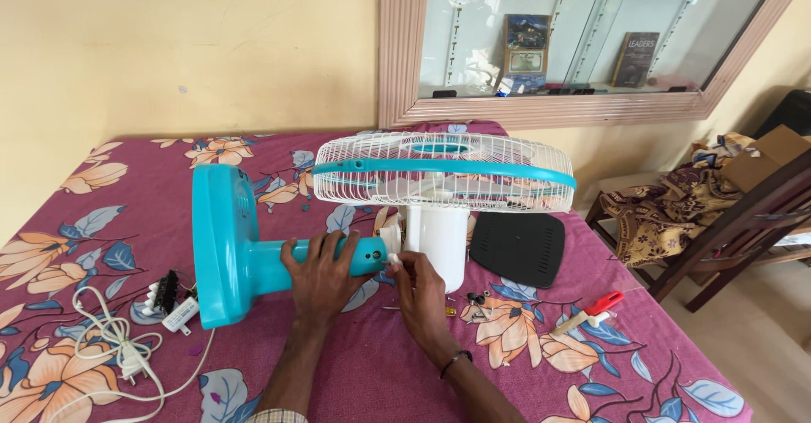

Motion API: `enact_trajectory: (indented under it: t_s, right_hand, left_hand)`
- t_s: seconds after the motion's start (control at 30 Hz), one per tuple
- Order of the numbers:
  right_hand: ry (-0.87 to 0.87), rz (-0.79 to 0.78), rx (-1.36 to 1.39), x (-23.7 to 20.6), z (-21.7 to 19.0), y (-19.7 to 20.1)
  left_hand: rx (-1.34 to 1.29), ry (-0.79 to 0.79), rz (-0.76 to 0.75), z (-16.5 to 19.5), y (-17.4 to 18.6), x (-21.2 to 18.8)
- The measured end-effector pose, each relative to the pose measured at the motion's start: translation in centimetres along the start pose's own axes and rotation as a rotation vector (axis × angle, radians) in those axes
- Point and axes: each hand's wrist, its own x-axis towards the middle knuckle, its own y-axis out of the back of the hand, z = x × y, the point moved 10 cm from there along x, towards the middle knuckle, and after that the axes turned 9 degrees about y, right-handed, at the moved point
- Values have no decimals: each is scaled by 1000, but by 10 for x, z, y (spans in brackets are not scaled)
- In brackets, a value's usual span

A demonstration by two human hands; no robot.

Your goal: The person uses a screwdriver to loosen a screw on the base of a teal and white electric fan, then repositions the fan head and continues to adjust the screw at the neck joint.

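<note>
Pedestal fan laid on its side mid-tabletop: the left hand wraps around the teal stand neck to steady it, while the right hand pinches a small white fitting at the neck-to-motor-housing joint, best worked squarely, without slipping.

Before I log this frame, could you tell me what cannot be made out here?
Head view only:
- What the right hand pinches at the fan stand's neck: too small, covered by fingers.
- The stand under the left hand: hidden by the palm.
- Small parts beside the black plate: too small.
- White cord: cut off by the bottom edge.
</note>
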Motion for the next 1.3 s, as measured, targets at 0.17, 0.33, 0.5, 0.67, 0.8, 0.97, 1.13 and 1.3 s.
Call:
enact_trajectory:
  t_s: [0.17,0.33,0.5,0.67,0.8,0.97,1.13,1.3]
  right_hand:
    - [97,34,-29,-1,-14,4]
    - [45,-10,-156,-4,-4,0]
    - [-68,72,79,-3,18,2]
    - [-150,26,28,-3,24,-12]
    - [-26,8,-51,-1,4,-22]
    - [25,-28,-149,6,-14,-17]
    - [180,-66,-238,10,-46,-15]
    - [259,-90,-272,13,-59,-22]
  left_hand:
    - [3,9,28,-1,4,-4]
    - [6,10,75,-3,7,-7]
    - [15,13,85,-3,6,-11]
    - [14,23,88,-5,5,-12]
    - [51,34,69,-5,3,-13]
    - [-32,43,70,-6,5,-13]
    - [-22,47,77,-7,5,-13]
    - [-60,48,126,-8,9,-13]
